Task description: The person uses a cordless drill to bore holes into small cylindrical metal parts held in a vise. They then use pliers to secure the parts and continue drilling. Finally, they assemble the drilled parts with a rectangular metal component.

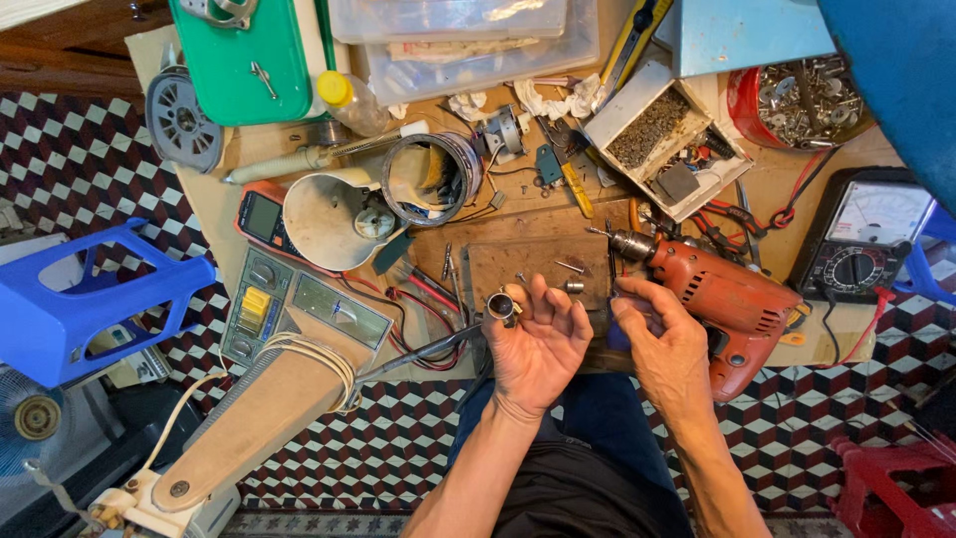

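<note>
- Metal ring part [501, 305] is pinched by the left hand [538, 344] above the wooden block [538, 267].
- Right hand [665, 344] is curled beside the red drill [722, 299]; its grip cannot be told.

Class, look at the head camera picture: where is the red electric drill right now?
The red electric drill lies on the workbench right of centre, beside the person's right hand, its chuck pointing left toward the wooden block, with the black analogue multimeter further right.

Left hand [538, 344] pinching a small metal ring [501, 305] over the messy table [777, 184]; right hand [665, 334] touching the red drill [722, 299].
</note>
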